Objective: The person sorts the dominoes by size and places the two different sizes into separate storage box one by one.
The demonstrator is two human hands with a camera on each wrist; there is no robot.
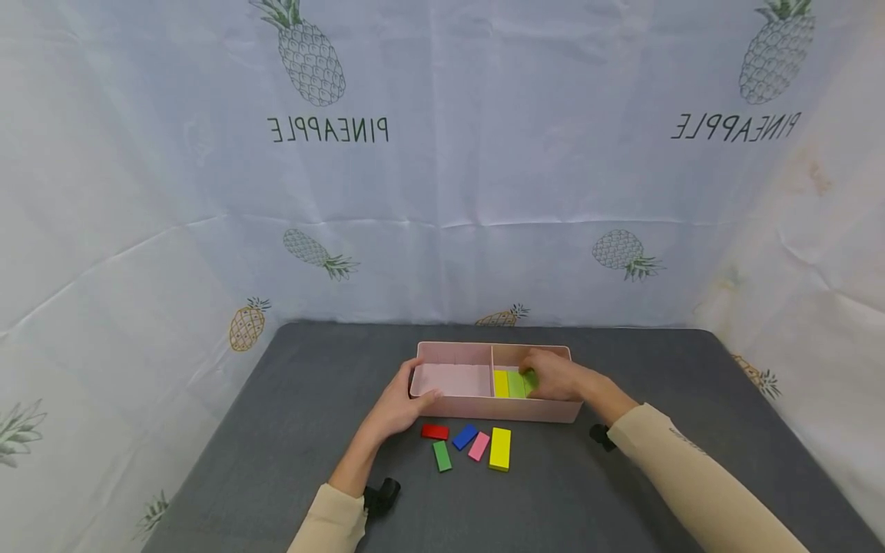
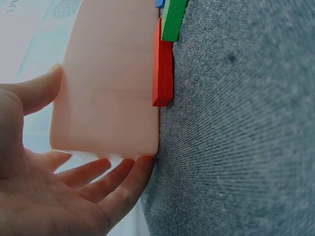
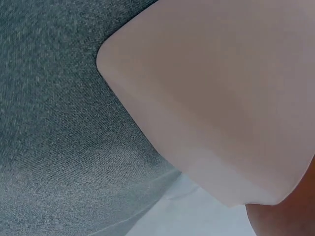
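Observation:
A pink two-compartment box (image 1: pixel 452 405) stands on the table. My left hand (image 1: pixel 396 405) holds its left end, the thumb at the front wall and the fingers along the end wall; the left wrist view shows these fingers (image 2: pixel 123 184) against it. My right hand (image 1: pixel 553 375) reaches into the right compartment and pinches a light green block (image 1: pixel 530 379), its fingertips partly hidden. Beside that block lie another light green block (image 1: pixel 515 385) and a yellow block (image 1: pixel 501 384). The right wrist view shows mostly the box's outer wall (image 3: pixel 211 88), with the fingers out of sight.
In front of the box lie a red block (image 1: pixel 435 432), a dark green block (image 1: pixel 442 456), a blue block (image 1: pixel 465 437), a pink block (image 1: pixel 478 446) and a larger yellow block (image 1: pixel 500 449). A pineapple-print curtain (image 1: pixel 442 169) borders the dark grey table (image 1: pixel 332 369).

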